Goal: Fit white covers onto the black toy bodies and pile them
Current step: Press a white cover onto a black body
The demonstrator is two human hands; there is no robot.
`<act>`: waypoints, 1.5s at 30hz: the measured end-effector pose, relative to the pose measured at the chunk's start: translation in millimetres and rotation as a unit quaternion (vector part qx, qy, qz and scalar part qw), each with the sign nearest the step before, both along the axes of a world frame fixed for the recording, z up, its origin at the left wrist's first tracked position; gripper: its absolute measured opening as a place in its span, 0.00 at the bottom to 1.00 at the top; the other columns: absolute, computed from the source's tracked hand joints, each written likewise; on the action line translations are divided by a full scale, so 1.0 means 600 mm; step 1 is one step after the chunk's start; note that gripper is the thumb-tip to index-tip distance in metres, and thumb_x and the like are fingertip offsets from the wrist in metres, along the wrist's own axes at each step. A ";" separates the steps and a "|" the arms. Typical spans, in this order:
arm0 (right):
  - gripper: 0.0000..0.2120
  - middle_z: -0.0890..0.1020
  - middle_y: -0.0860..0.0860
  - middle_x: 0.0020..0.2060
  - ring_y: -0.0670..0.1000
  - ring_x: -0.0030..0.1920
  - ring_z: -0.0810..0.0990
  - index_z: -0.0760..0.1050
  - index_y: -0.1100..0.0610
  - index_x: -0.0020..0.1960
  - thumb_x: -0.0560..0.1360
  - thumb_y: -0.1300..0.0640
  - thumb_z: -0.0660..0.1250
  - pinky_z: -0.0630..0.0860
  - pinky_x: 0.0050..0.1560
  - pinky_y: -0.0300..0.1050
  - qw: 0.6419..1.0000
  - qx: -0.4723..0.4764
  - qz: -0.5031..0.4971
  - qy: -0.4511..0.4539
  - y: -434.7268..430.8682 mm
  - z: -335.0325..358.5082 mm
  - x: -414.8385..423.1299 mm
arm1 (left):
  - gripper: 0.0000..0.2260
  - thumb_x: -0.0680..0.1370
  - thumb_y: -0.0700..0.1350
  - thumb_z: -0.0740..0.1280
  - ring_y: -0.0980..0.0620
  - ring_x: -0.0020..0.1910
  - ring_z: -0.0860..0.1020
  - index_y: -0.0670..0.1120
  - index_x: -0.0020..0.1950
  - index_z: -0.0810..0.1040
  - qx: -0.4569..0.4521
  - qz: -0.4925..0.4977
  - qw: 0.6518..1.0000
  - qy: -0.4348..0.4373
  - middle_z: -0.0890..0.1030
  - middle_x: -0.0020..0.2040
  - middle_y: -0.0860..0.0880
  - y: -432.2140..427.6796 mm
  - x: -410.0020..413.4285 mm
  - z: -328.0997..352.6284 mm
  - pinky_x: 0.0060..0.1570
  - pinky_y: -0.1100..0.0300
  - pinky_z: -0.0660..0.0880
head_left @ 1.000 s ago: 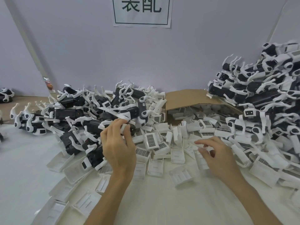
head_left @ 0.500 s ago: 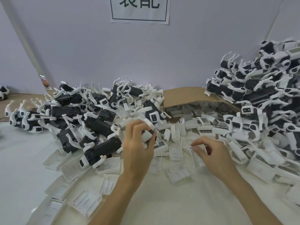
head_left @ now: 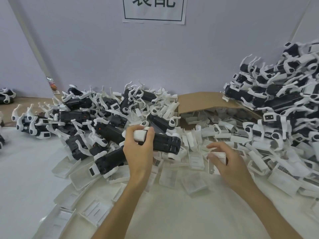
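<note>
My left hand (head_left: 138,152) grips a black toy body (head_left: 164,144) by its white head end, holding it level above the scattered covers. To its right, my right hand (head_left: 226,163) pinches a white cover (head_left: 215,161) between thumb and fingers, just above the table. The cover and the body are apart, about a hand's width. A heap of uncovered black bodies (head_left: 96,121) lies at the left. Loose white covers (head_left: 195,159) litter the middle.
A tall pile of toys with white covers (head_left: 279,99) rises at the right. An open cardboard box (head_left: 203,100) on its side spills covers at the back. More covers (head_left: 77,200) lie along the near left. A paper sign (head_left: 153,9) hangs on the wall.
My left hand pulled a black body out of the left heap and brought it right toward the centre. My right hand picked a white cover off the table.
</note>
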State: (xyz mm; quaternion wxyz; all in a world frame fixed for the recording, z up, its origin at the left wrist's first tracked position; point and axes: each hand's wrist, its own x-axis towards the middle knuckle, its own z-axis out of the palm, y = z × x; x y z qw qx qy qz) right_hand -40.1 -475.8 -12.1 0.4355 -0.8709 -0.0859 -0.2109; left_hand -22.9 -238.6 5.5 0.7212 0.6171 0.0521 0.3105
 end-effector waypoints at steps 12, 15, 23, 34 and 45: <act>0.12 0.82 0.54 0.32 0.61 0.32 0.82 0.80 0.49 0.45 0.82 0.51 0.60 0.77 0.34 0.55 0.996 0.082 0.031 0.036 0.006 0.005 -0.001 | 0.15 0.74 0.44 0.76 0.61 0.42 0.77 0.57 0.51 0.73 0.157 -0.057 0.978 -0.123 0.77 0.46 0.64 -0.051 -0.033 -0.004 0.39 0.70 0.75; 0.12 0.82 0.55 0.32 0.57 0.29 0.82 0.80 0.51 0.46 0.83 0.52 0.60 0.77 0.29 0.51 0.992 0.108 0.034 0.047 0.008 0.009 -0.006 | 0.14 0.75 0.52 0.74 0.58 0.44 0.77 0.59 0.55 0.71 0.238 -0.047 0.955 -0.170 0.76 0.47 0.63 -0.065 -0.042 -0.019 0.39 0.70 0.75; 0.11 0.82 0.55 0.33 0.56 0.29 0.80 0.76 0.50 0.52 0.85 0.53 0.56 0.69 0.24 0.44 0.983 0.165 0.063 0.054 0.010 0.012 -0.013 | 0.14 0.76 0.52 0.71 0.68 0.48 0.73 0.52 0.57 0.71 0.320 -0.043 0.924 -0.204 0.75 0.50 0.59 -0.073 -0.038 -0.046 0.45 0.76 0.70; 0.14 0.76 0.47 0.41 0.39 0.39 0.75 0.73 0.32 0.62 0.82 0.47 0.54 0.69 0.40 0.22 0.994 0.091 0.054 0.030 0.008 0.005 -0.006 | 0.14 0.77 0.50 0.71 0.71 0.52 0.72 0.49 0.57 0.71 0.283 -0.009 0.932 -0.227 0.71 0.51 0.61 -0.074 -0.039 -0.045 0.50 0.77 0.69; 0.18 0.74 0.36 0.65 0.39 0.58 0.78 0.69 0.37 0.67 0.79 0.48 0.65 0.73 0.54 0.31 0.996 0.078 0.040 0.020 0.007 0.004 -0.001 | 0.14 0.76 0.57 0.71 0.60 0.44 0.80 0.58 0.58 0.71 0.231 -0.014 0.953 -0.197 0.78 0.47 0.60 -0.071 -0.041 -0.036 0.41 0.68 0.77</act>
